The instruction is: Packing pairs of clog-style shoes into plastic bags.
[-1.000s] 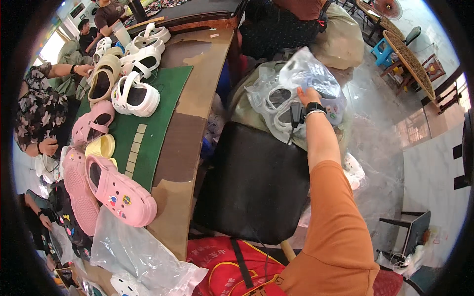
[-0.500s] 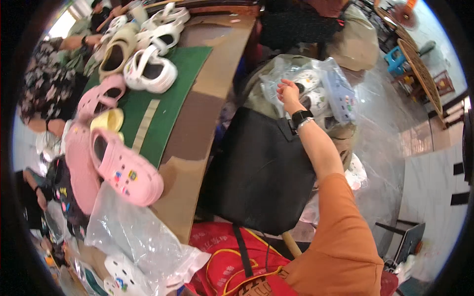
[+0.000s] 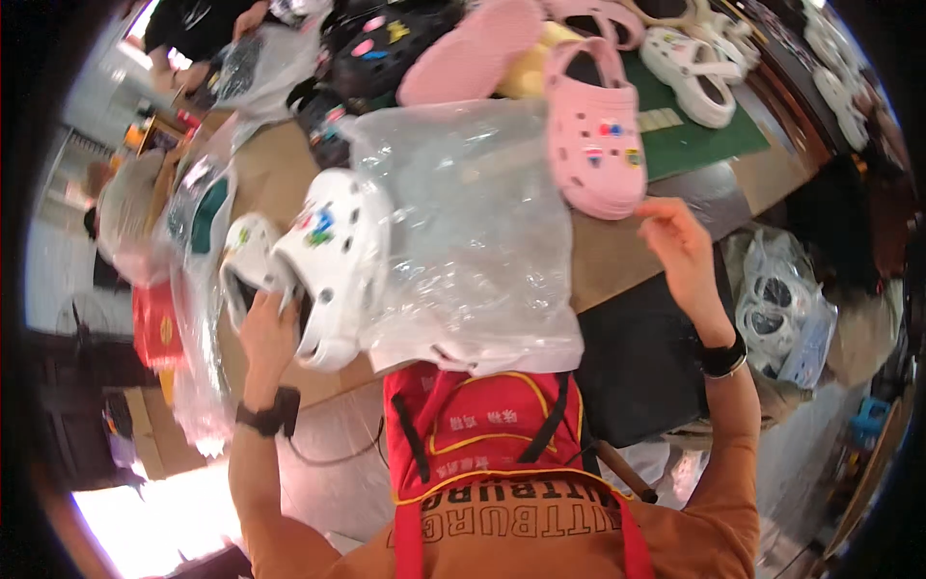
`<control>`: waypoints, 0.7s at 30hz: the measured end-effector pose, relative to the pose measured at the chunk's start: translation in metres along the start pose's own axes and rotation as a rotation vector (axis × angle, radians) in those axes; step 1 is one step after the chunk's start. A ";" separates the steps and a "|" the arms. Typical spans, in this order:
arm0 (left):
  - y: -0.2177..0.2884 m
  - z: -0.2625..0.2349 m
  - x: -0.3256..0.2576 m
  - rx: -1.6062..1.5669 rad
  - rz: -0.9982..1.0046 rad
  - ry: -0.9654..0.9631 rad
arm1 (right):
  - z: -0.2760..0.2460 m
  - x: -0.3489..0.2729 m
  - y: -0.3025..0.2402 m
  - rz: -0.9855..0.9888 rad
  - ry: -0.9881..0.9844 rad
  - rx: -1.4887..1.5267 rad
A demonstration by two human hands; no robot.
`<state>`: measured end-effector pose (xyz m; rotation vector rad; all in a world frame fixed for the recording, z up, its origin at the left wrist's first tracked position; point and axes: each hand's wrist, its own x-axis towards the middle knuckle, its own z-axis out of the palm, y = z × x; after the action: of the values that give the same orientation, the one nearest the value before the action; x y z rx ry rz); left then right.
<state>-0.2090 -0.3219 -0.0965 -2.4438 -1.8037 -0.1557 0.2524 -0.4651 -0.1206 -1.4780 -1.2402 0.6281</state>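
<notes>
Nearest us, our left hand [image 3: 268, 333] clamps the white clog [image 3: 333, 265] by its heel end, its long axis running up and away from us, toe tucked in a clear bag [image 3: 473, 241] on the surface [image 3: 603, 256]. Our right hand [image 3: 680, 253] hovers open, nearer the pink clog [image 3: 593, 130] beyond.

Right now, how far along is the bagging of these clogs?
Done: bagged white clogs lie beside the table, lower right. In hand: the left hand grips a white clog with charms at the edge of a clear plastic bag; whether it is inside yet, I cannot tell. The right hand is raised, empty. Left: a pink clog and more white clogs lie unbagged.
</notes>
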 end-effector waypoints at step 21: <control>-0.058 -0.009 0.008 -0.331 -0.090 -0.158 | 0.096 -0.096 -0.014 -0.505 -0.428 -0.789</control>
<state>-0.2621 -0.2991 -0.0851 -2.6587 -2.1063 -0.2988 0.1331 -0.5184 -0.1585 -1.5748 -2.2796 0.0902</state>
